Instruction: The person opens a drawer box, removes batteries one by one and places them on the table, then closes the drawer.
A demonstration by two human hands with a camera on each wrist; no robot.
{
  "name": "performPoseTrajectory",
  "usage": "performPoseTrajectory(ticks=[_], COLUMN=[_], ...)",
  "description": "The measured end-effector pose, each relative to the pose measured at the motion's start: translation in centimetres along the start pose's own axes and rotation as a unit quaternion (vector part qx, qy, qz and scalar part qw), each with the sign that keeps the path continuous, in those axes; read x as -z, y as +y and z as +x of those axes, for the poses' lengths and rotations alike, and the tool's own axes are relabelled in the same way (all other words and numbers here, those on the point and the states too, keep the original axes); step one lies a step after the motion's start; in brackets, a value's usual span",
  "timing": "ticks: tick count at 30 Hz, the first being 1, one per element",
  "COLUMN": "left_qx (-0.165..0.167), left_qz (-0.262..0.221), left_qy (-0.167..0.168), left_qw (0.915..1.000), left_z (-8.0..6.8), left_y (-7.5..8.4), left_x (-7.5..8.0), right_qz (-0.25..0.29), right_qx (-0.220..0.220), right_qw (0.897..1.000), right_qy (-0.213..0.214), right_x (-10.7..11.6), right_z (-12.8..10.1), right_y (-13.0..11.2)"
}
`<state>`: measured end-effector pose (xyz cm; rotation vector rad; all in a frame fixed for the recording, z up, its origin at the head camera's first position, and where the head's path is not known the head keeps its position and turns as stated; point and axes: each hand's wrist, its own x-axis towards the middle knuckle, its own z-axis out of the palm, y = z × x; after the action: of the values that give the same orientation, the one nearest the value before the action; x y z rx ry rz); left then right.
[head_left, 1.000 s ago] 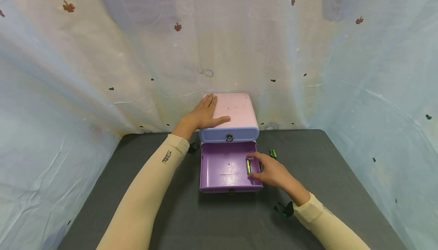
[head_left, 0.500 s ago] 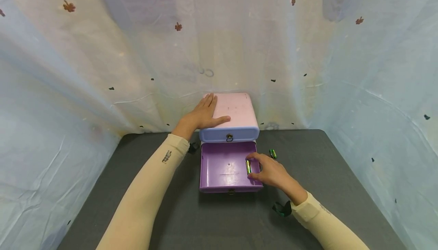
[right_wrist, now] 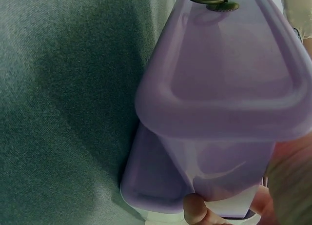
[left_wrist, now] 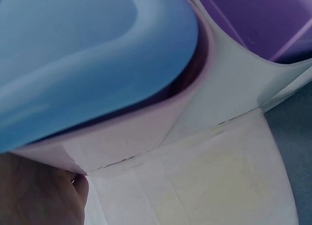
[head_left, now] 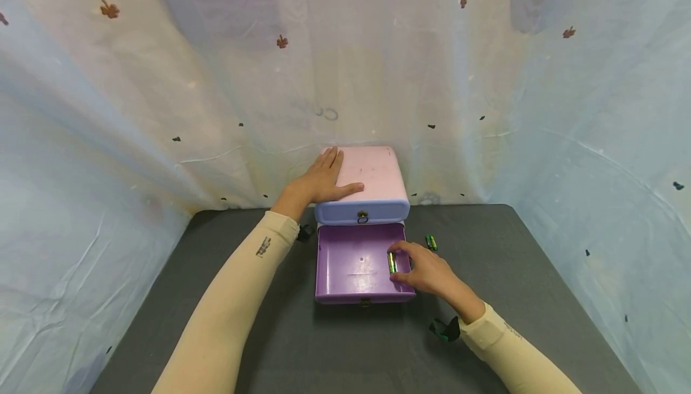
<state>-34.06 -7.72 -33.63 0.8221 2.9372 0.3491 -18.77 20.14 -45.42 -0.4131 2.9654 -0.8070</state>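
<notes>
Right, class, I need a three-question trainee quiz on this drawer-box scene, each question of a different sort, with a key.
1. True or false: the purple drawer is pulled out of the box.
2. Which hand rests flat on the pink top of the box? A) left hand B) right hand C) neither
3. Fill in: the right hand holds a green ______ at the drawer's right side, while another one lies on the dark table.

Key: 1 true; 2 A; 3 battery.
</notes>
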Motion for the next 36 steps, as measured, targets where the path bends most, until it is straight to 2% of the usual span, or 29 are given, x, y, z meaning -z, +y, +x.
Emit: performPoseTrajectory(ticks=[28,36], left_qx=[0.000,-0.001], left_qz=[0.002,0.004], left_qy=[0.010,0.010], left_qw=[0.9999,0.9999], left_z=[0.02,0.07], left_y=[0.03,0.00], left_x=[-0.21,-0.24], right_qz=[0.029,0.021], right_qx=[0.005,0.015], right_qw=[1.000,1.000], right_qy=[0.006,0.018], right_x=[0.06,0.37], right_z=[-0.44,-0.74], right_y=[0.13,-0.06])
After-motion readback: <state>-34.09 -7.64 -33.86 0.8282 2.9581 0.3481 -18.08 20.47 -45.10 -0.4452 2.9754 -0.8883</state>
